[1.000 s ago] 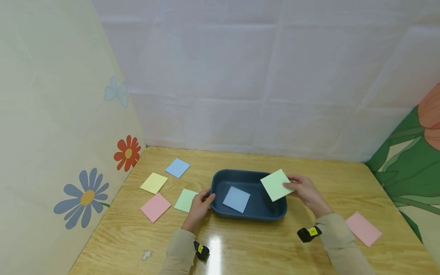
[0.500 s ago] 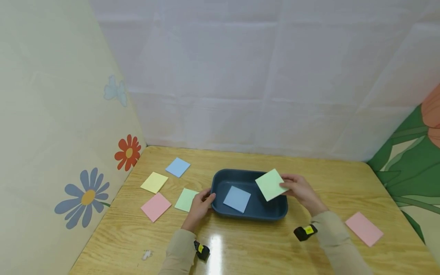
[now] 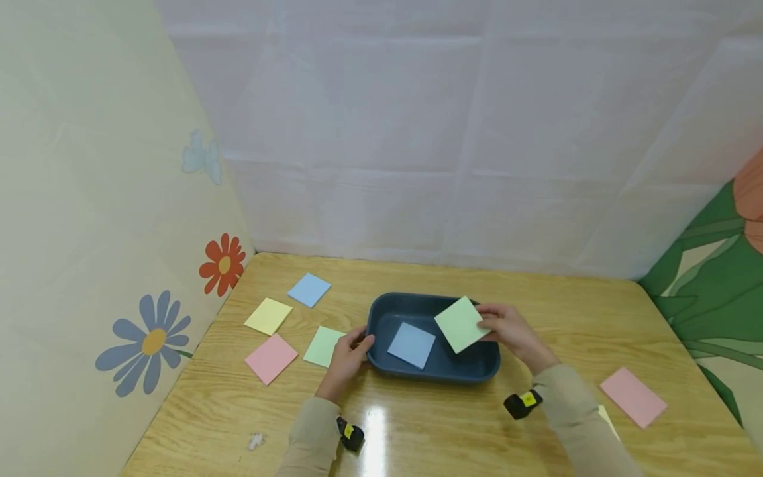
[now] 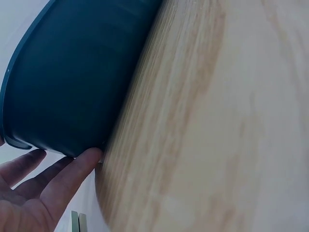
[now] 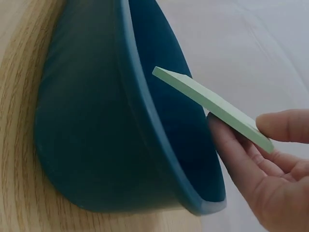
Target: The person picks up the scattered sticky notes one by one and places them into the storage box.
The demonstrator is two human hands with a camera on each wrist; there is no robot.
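Note:
A dark blue rectangular basin (image 3: 438, 379) stands on the wooden table. My left hand (image 3: 346, 364) grips its left end, thumb at the rim; in the left wrist view several fingers (image 4: 72, 176) lie against the outer wall. Inside the basin lies a blue sticky note pad (image 3: 411, 345). With thumb and fingers, my right hand (image 3: 515, 334) pinches a light green sticky note pad (image 3: 460, 324) by its right corner. This pad is tilted over the basin's right half, and the right wrist view shows it across the rim (image 5: 152, 108), with fingers underneath and thumb on top.
Left of the basin lie a blue pad (image 3: 308, 290), a yellow pad (image 3: 268, 317), a pink pad (image 3: 271, 358) and another green pad (image 3: 323, 346). A pink pad (image 3: 633, 397) lies at the right, with a yellow pad (image 3: 608, 421) partly hidden by the right sleeve.
My right hand has moved left with the green pad, bringing it further over the basin. The yellow pad's edge has come into view beside the right sleeve. My left hand stays put.

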